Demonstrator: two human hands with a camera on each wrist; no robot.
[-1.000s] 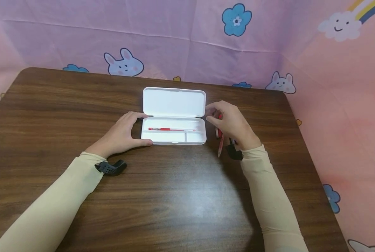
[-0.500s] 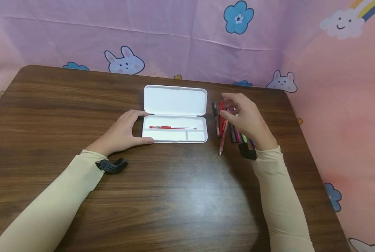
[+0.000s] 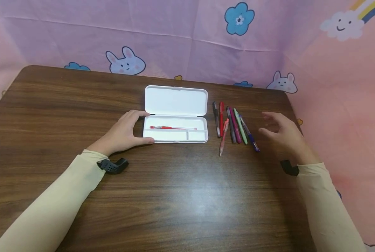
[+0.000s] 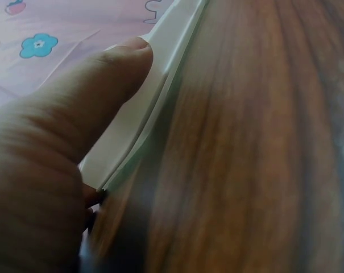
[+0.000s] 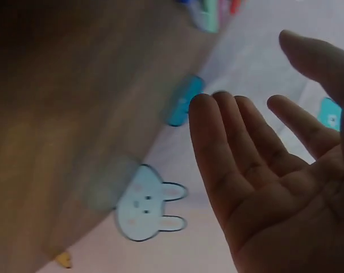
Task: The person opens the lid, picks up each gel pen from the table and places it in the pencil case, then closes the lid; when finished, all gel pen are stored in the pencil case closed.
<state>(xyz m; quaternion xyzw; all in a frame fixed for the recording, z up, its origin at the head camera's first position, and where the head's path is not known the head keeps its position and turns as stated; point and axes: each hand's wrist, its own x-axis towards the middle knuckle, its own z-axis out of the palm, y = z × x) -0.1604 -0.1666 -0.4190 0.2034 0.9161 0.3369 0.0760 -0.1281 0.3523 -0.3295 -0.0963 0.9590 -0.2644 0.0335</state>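
Observation:
An opened white pencil case (image 3: pixel 174 101) lies on the table, its lid folded back. Inside its long compartment rests one red pen (image 3: pixel 165 127). My left hand (image 3: pixel 121 133) holds the case's left end, thumb at the front edge and fingers at the hinge corner; the left wrist view shows the thumb (image 4: pixel 123 62) on the white rim. Right of the case several pens lie side by side, among them a black pen (image 3: pixel 216 120), a green pen (image 3: pixel 240 126) and a blue pen (image 3: pixel 249 133). My right hand (image 3: pixel 283 134) hovers right of them, fingers apart, holding nothing.
A clear red pen (image 3: pixel 223 137) lies slanted, nearer than the others. The brown wooden table (image 3: pixel 174 203) reaches back to a pink and purple printed cloth (image 3: pixel 174 35). The table's right edge runs close beside my right hand.
My right hand has moved from beside the case, over the pens, to the right, uncovering the row of pens. The left hand keeps its hold on the case.

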